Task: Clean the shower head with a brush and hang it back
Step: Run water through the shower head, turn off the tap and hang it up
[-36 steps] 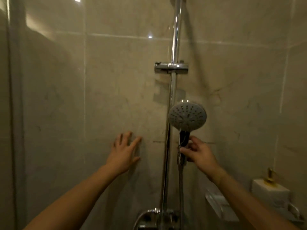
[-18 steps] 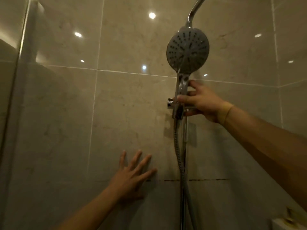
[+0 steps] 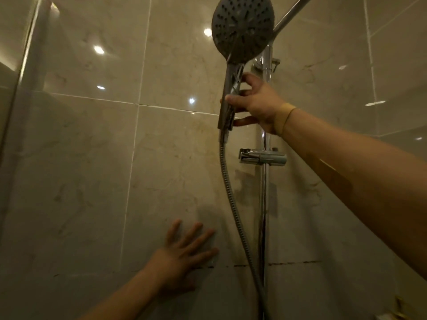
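The grey round shower head [image 3: 242, 26] is raised near the top of the view, its nozzle face turned toward me. My right hand [image 3: 256, 102] grips its chrome handle just left of the vertical chrome rail [image 3: 265, 192]. A ribbed metal hose [image 3: 233, 204] hangs down from the handle. A chrome holder clamp [image 3: 262, 157] sits on the rail below my right hand, with nothing in it. A second fitting [image 3: 268, 63] on the rail sits just behind the handle top. My left hand [image 3: 184, 255] presses flat on the wall tile with its fingers spread. No brush is in view.
Beige marble tile walls surround the shower, with a dark grout line [image 3: 288, 264] low on the back wall. A glass panel edge [image 3: 20, 88] runs down the left side. A chrome pipe [image 3: 291, 15] slants toward the upper right.
My right hand has lifted the shower head higher, from below the lower clamp to above it. The camera has tilted up. My left hand stays flat on the wall.
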Tool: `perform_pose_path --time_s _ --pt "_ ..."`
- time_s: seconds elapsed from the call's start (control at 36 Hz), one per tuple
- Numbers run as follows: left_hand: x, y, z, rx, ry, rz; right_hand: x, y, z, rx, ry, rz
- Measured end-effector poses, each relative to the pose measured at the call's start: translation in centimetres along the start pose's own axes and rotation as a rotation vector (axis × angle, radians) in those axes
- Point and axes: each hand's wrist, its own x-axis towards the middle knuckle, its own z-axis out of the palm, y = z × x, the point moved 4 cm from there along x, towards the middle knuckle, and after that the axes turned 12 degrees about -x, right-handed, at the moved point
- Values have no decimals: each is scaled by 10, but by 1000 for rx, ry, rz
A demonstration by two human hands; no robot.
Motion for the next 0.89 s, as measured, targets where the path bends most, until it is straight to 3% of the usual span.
perform_pose_path --time_s 0.17,0.89 --pt "-1 -2 0 -7 11 22 14 12 -8 -139 15 -12" --pt "0 -1 -2 29 42 20 8 57 -25 -158 -13 -69"
